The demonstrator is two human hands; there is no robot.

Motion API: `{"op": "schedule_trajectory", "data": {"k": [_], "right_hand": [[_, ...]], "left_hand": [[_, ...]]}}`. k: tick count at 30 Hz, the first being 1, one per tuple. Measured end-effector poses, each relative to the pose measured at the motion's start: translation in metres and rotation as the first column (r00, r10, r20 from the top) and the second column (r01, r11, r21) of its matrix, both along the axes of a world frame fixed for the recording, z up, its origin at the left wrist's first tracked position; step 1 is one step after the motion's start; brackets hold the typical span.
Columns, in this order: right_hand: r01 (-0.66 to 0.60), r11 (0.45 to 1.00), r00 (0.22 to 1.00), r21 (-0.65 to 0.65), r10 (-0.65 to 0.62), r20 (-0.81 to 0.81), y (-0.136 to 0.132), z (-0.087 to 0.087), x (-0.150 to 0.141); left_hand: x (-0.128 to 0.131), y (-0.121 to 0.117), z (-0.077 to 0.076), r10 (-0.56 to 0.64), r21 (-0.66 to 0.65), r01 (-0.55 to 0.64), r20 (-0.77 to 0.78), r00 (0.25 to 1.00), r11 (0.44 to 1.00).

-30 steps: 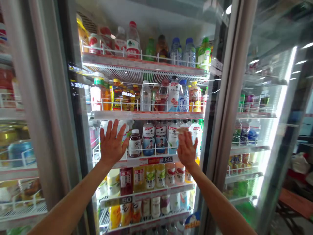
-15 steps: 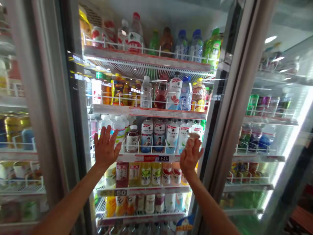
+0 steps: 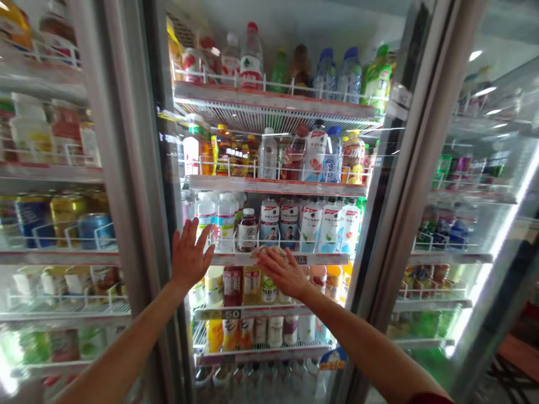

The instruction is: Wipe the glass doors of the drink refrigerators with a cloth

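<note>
Left hand [image 3: 189,255]: I have it raised on the left of the glass door [image 3: 324,28], palm toward the pane, fingers spread wide; I see nothing in it. Whether the palm touches the glass, I cannot tell.
Right hand [image 3: 283,270]: I hold it out near the middle of the pane, slanting up to the left, fingers nearly straight and close together over the pale cloth [image 3: 260,251]. How my thumb sits is hidden.
Pale cloth: under my right fingers, showing past their tips, to the right of my left hand and well apart from it.
Middle shelf: on the far side of the pane, a dark bottle [image 3: 247,231] with a white cap stands left of two blue-labelled bottles; a price tag [image 3: 301,260] sits just right of the cloth.
Lower shelf: a dark red bottle [image 3: 233,285] stands left of my right hand, which partly covers a green-labelled bottle [image 3: 268,289].
Left cooler: blue can [image 3: 93,230] beside a gold can [image 3: 66,220].
</note>
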State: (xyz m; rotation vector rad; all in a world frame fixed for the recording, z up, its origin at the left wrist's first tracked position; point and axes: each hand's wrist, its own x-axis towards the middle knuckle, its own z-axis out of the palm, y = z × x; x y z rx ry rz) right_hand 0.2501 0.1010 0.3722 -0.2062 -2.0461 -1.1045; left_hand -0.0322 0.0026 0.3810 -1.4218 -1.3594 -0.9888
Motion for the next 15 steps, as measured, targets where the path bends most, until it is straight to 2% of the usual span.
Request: {"op": "schedule_trajectory", "data": {"k": [1, 2, 5, 6, 8, 11, 13, 15], "right_hand": [[-0.019, 1.0, 0.998, 0.016, 0.018, 0.067, -0.004, 0.001, -0.01], [-0.016, 1.0, 0.998, 0.007, 0.015, 0.057, -0.006, 0.006, -0.02], [0.054, 0.993, 0.968, -0.106, -0.078, -0.237, -0.009, 0.026, -0.044], [0.064, 0.99, 0.954, -0.122, -0.097, -0.285, -0.011, 0.028, -0.051], [0.045, 0.997, 0.978, -0.07, -0.059, -0.202, -0.015, 0.025, -0.066], [-0.042, 0.998, 0.996, 0.038, 0.039, 0.075, -0.024, 0.017, -0.086], [-0.034, 0.999, 0.997, 0.004, 0.034, 0.062, -0.028, 0.024, -0.098], [0.014, 0.995, 0.998, -0.102, -0.021, -0.067, -0.032, 0.034, -0.11]], "left_hand": [[-0.003, -0.003, -0.002, -0.008, -0.007, 0.008, 0.012, 1.0, 1.0], [-0.005, -0.005, -0.004, -0.019, -0.012, 0.02, 0.028, 0.999, 1.0], [-0.009, -0.009, -0.011, -0.051, -0.019, 0.053, 0.071, 0.996, 0.998], [-0.01, -0.011, -0.013, -0.058, -0.021, 0.06, 0.077, 0.995, 0.998], [-0.012, -0.014, -0.016, -0.063, -0.023, 0.065, 0.082, 0.995, 0.998], [-0.016, -0.019, -0.019, -0.06, -0.022, 0.062, 0.089, 0.994, 0.998], [-0.019, -0.023, -0.018, -0.063, -0.013, 0.065, 0.103, 0.993, 0.998], [-0.021, -0.027, -0.017, -0.078, 0.01, 0.077, 0.12, 0.99, 0.997]]}}
